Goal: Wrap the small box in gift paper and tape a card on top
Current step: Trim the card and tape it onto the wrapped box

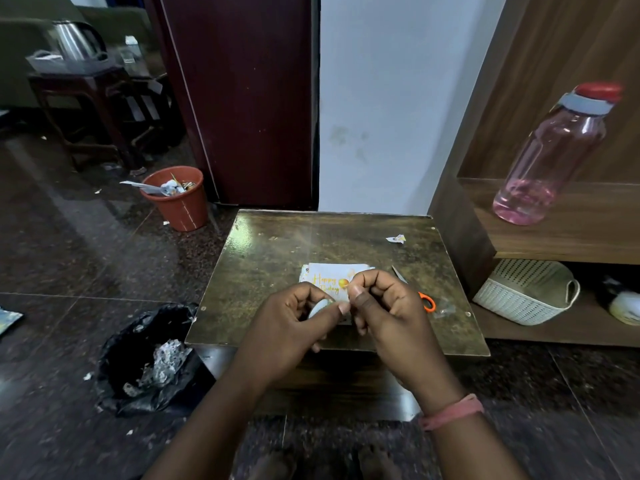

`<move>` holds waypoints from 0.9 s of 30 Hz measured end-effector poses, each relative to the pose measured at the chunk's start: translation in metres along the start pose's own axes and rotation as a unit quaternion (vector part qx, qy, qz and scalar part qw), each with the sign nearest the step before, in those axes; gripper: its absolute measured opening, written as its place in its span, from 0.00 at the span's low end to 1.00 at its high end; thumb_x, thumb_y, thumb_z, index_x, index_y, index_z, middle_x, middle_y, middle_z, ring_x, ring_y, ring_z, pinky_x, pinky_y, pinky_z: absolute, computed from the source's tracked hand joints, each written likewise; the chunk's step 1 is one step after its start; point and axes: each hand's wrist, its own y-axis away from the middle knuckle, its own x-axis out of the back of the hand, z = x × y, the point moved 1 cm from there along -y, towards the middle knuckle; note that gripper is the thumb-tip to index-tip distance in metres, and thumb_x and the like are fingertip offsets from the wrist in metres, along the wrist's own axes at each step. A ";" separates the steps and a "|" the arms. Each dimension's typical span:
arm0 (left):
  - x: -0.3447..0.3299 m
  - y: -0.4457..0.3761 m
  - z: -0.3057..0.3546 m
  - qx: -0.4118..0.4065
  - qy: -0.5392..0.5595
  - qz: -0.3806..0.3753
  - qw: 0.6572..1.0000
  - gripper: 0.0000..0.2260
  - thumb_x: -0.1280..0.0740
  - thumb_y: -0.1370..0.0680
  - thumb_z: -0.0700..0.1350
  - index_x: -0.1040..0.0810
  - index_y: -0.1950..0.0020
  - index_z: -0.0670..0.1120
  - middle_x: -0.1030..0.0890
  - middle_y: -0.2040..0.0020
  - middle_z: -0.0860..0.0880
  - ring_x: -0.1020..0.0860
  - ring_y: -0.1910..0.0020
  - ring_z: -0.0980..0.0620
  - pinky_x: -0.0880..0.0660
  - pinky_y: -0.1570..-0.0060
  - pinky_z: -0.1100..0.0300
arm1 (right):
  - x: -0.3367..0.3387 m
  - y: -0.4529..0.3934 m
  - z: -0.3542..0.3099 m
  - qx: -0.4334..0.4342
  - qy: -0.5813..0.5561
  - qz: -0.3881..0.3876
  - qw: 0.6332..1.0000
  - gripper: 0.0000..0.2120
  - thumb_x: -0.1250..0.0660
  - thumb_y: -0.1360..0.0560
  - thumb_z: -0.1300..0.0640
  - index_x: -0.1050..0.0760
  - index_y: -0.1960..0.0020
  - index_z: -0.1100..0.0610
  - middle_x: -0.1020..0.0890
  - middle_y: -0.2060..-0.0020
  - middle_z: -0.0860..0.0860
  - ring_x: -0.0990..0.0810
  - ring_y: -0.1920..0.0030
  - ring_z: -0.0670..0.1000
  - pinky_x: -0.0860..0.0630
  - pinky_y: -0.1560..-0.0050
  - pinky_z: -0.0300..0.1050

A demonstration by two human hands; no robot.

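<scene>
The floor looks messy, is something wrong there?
Yes. Small paper scraps lie loose on the dark floor near the black bag, outside it and outside the orange bin. One torn scrap also sits alone on the small table. Nothing looks spilled or broken.

card (329,280) on table (277,258) — scissors (427,301) right | bucket (176,199) behind-left — bottle (550,157) right

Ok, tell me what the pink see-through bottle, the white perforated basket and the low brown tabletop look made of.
Pink see-through bottle: seemingly clear tinted plastic, glossy, with a red cap. White perforated basket: likely moulded plastic, matte, with regular rows of holes. Low brown tabletop: glossy laminate or glass over a mottled surface, judging by its sharp reflections; which one is unclear.
</scene>
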 end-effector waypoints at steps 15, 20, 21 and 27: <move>0.003 -0.006 0.004 0.079 0.155 -0.034 0.984 0.09 0.24 0.25 0.46 0.15 0.57 0.39 0.16 0.59 0.39 0.21 0.65 0.47 0.23 0.68 0.58 | -0.004 -0.008 -0.004 -0.005 -0.079 0.022 0.997 0.05 0.29 0.25 0.71 0.21 0.57 0.63 0.19 0.68 0.62 0.24 0.71 0.52 0.26 0.72 0.42; 0.007 -0.004 0.005 0.091 0.234 -0.081 0.965 0.06 0.30 0.26 0.43 0.14 0.57 0.42 0.16 0.54 0.38 0.23 0.65 0.52 0.27 0.69 0.61 | 0.003 -0.009 -0.004 -0.059 -0.128 -0.024 0.990 0.03 0.29 0.28 0.70 0.22 0.57 0.64 0.19 0.68 0.57 0.22 0.71 0.50 0.26 0.72 0.40; 0.009 -0.004 0.005 0.093 0.231 -0.084 0.965 0.06 0.30 0.26 0.42 0.14 0.56 0.42 0.16 0.54 0.38 0.24 0.65 0.52 0.28 0.70 0.61 | 0.003 -0.009 -0.004 -0.068 -0.136 -0.033 0.988 0.03 0.28 0.30 0.67 0.21 0.57 0.63 0.19 0.68 0.57 0.23 0.71 0.50 0.26 0.72 0.40; 0.021 -0.001 0.009 0.135 0.245 -0.123 0.952 0.08 0.31 0.27 0.42 0.14 0.57 0.40 0.17 0.58 0.37 0.27 0.69 0.53 0.32 0.73 0.63 | 0.015 -0.012 -0.010 -0.067 -0.188 -0.032 0.979 0.04 0.26 0.34 0.65 0.19 0.61 0.59 0.20 0.65 0.59 0.22 0.70 0.50 0.25 0.72 0.40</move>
